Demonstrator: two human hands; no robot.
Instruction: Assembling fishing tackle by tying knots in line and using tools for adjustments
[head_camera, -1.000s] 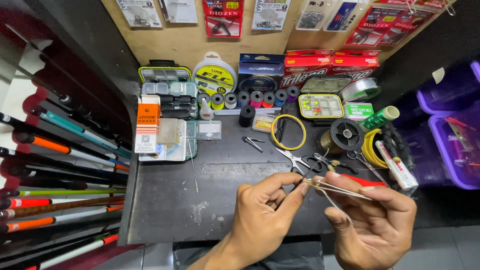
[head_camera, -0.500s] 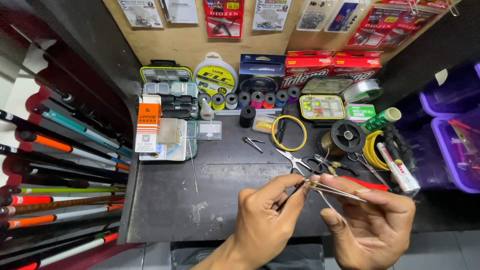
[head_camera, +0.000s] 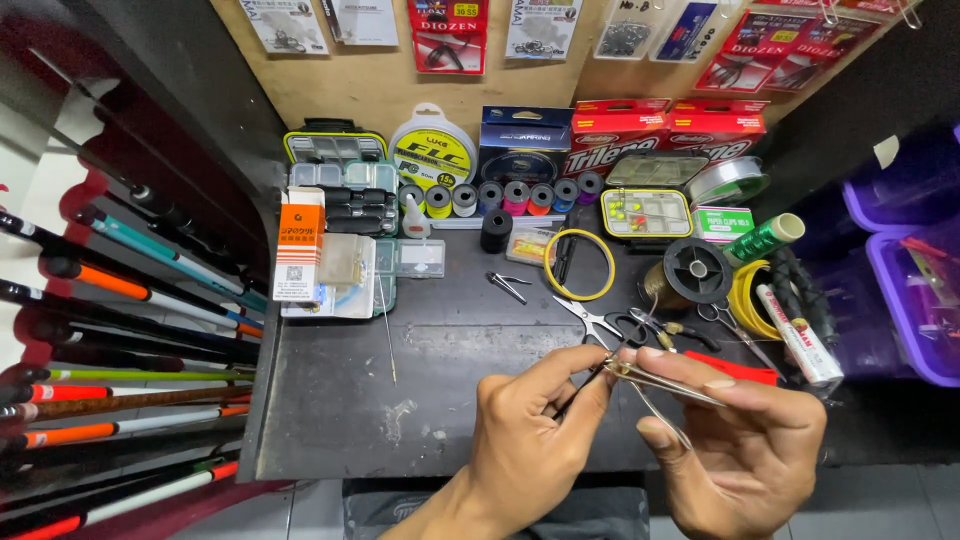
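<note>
Holding much as before, the left hand (head_camera: 530, 440) pinches the tip of the thin metal forceps (head_camera: 665, 382) between thumb and forefinger, while the right hand (head_camera: 745, 450) stays curled around their handles above the black table's (head_camera: 400, 400) front edge, near the scissors (head_camera: 600, 322).

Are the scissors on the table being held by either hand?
No, the scissors lie on the dark table apart from both hands, while the left hand and right hand pinch a thin metal tool.
</note>
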